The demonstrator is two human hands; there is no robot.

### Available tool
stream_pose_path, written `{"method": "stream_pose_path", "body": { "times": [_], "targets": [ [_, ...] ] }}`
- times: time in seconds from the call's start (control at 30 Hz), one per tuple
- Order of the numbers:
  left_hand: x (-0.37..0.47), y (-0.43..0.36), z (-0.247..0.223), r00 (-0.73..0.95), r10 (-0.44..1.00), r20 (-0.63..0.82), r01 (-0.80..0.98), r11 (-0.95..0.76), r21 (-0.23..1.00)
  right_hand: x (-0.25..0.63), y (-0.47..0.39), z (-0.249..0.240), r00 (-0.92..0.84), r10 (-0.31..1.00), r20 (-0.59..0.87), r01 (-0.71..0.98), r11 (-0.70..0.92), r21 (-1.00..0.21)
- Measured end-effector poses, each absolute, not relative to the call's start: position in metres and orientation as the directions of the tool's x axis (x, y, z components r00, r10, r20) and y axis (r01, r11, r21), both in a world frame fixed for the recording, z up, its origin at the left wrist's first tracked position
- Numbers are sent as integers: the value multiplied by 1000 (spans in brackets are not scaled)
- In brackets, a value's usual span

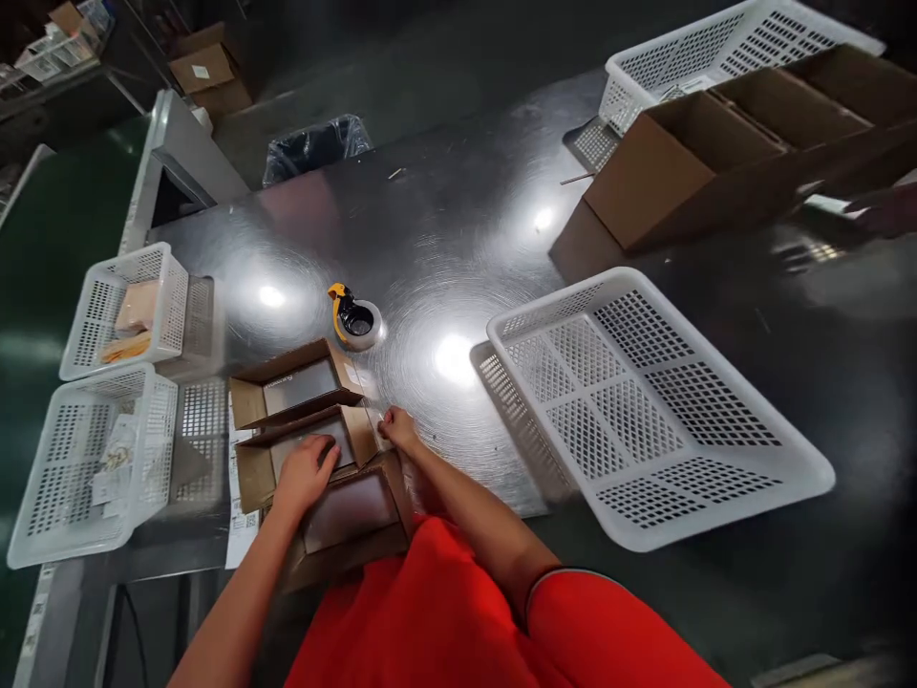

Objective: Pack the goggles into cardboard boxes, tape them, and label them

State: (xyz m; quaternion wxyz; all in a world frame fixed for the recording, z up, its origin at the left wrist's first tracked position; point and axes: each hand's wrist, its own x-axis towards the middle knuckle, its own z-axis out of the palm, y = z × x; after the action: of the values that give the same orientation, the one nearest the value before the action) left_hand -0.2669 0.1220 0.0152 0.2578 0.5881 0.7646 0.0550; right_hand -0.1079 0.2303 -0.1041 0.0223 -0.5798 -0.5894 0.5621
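Observation:
Three small brown cardboard boxes stand side by side in front of me: a far box (247, 406), a middle box (250, 468) and a near box (397, 497). Each has its top open and a pale, flat-topped item inside. My left hand (307, 470) lies over the middle box, fingers apart, touching the item in it. At the right end of that box, my right hand (398, 428) has its fingers closed together by the flap; whatever is between them is hidden. A tape dispenser (356, 320) with a yellow and black handle lies just beyond the boxes.
Two white baskets (161, 459) with small packets stand at left. A large white basket (623, 382) is on the metal table (430, 210) at right. Farther right are bigger cardboard boxes (649, 182) and another white basket (688, 62). Printed paper (240, 535) lies under the small boxes.

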Motion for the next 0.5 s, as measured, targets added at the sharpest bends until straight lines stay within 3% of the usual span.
{"method": "stream_pose_path", "body": {
  "times": [0.23, 0.5],
  "targets": [
    [-267, 123, 14, -184, 919, -348, 870, 317, 378, -102, 232, -103, -308, 654, -691, 486, -517, -705],
    [-268, 123, 11, -203, 903, -379, 865, 346, 363, -95, 235, -104, -318, 657, -684, 464, -522, -716]
  ]
}}
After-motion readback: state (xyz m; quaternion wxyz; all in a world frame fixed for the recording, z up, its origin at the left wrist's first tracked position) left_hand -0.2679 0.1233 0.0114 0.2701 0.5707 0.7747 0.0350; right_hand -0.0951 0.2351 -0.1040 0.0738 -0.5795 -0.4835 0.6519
